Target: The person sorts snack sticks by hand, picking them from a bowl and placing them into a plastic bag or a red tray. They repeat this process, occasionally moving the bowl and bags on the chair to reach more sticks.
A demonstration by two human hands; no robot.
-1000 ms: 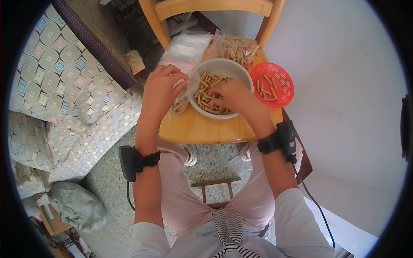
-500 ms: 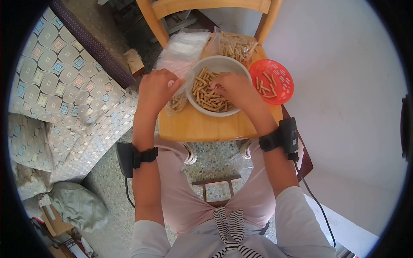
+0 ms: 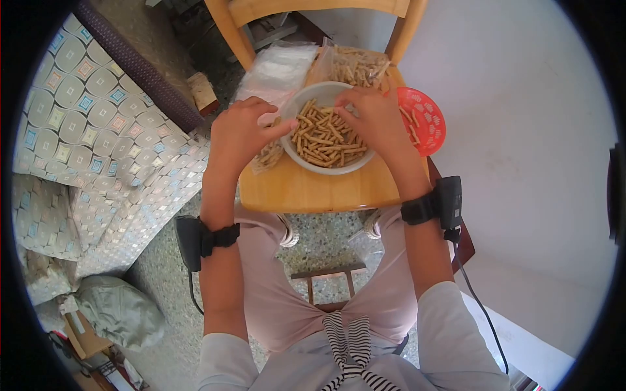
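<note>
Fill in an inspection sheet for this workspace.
Surface: wooden chair seat.
Work items: short brown sticks in a grey bowl, a red basket and plastic bags; clear plastic pile behind.
Clutter: grey-green bundle and cardboard, lower left.
Hands: left hand at the bag beside the bowl, right hand over the bowl's right rim; grips unclear.
Cables: one black cable by each forearm.
Surroundings: patterned fabric left, pale wall right.

Plain pale wall (image 3: 535, 130) at right, speckled floor (image 3: 319, 251), wooden chair (image 3: 306, 194), patterned fabric-covered furniture (image 3: 130, 171) at left
</note>
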